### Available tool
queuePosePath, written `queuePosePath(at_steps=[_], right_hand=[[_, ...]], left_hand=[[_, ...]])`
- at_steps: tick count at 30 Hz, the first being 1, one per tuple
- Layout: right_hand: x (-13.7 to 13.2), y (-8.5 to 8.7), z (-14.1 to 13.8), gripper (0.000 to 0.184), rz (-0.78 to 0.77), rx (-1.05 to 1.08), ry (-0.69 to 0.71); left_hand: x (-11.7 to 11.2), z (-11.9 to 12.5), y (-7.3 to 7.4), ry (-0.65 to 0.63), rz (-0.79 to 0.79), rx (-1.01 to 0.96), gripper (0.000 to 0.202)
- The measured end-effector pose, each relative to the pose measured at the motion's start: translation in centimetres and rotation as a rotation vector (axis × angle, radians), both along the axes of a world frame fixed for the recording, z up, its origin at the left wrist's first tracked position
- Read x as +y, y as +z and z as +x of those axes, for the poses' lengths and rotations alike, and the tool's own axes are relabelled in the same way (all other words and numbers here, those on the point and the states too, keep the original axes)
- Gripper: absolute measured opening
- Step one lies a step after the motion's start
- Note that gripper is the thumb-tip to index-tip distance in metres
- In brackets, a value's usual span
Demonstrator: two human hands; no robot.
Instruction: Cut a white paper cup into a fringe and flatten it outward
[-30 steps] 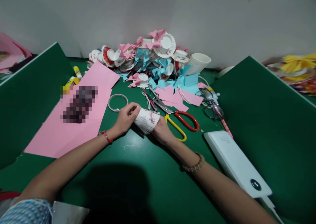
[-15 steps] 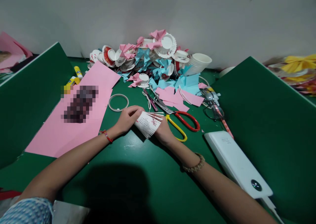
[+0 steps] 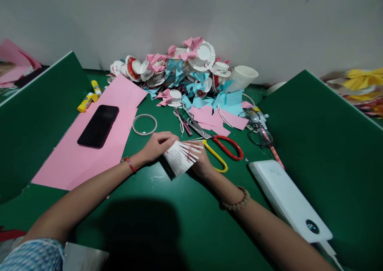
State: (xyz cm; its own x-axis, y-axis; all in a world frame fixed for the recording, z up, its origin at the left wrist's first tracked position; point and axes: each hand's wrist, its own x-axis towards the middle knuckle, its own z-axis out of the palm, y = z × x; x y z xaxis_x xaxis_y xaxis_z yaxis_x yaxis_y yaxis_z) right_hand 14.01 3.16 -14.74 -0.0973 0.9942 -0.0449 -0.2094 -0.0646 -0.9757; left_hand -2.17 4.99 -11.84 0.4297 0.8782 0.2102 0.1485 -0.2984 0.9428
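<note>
A white printed paper cup (image 3: 176,157), its wall cut into many narrow strips that fan out, is held tilted above the green table. My left hand (image 3: 155,146) is closed around its uncut end, thumb on top. On the strip side, my right hand (image 3: 202,162) is closed at the strips, its fingers partly hidden behind them. Just beyond the right hand lie scissors (image 3: 229,144) with a red and a yellow handle loop. A roll of tape (image 3: 144,124) rests flat beyond my left hand.
Decorated cut cups (image 3: 203,52) with pink and blue paper are heaped by the wall, beside stacked paper cups (image 3: 243,77). At left, a black phone (image 3: 98,126) lies on pink paper (image 3: 62,163), near glue sticks (image 3: 85,102). Eyeglasses (image 3: 259,135) and a white power bank (image 3: 290,199) lie right.
The cup's strips have spread wider and sit slightly lower and further right. Both hands have shifted a little, still at the cup.
</note>
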Motion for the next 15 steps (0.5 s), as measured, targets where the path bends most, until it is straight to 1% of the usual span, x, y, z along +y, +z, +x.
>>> queuePosePath(at_steps=[6,11,15], right_hand=[[-0.2,0.6,-0.1,0.016,-0.020,0.051,0.020],[0.1,1.0,-0.6,0.019,-0.014,0.137,0.036],[0.5,1.2,-0.9,0.028,-0.019,0.188,0.059]], left_hand=[[0.1,0.0,-0.2,-0.032,-0.018,-0.006,0.056],[0.0,0.1,-0.4,0.008,-0.006,-0.006,0.058],[-0.1,0.2,-0.4,0.051,0.015,-0.024,0.060]])
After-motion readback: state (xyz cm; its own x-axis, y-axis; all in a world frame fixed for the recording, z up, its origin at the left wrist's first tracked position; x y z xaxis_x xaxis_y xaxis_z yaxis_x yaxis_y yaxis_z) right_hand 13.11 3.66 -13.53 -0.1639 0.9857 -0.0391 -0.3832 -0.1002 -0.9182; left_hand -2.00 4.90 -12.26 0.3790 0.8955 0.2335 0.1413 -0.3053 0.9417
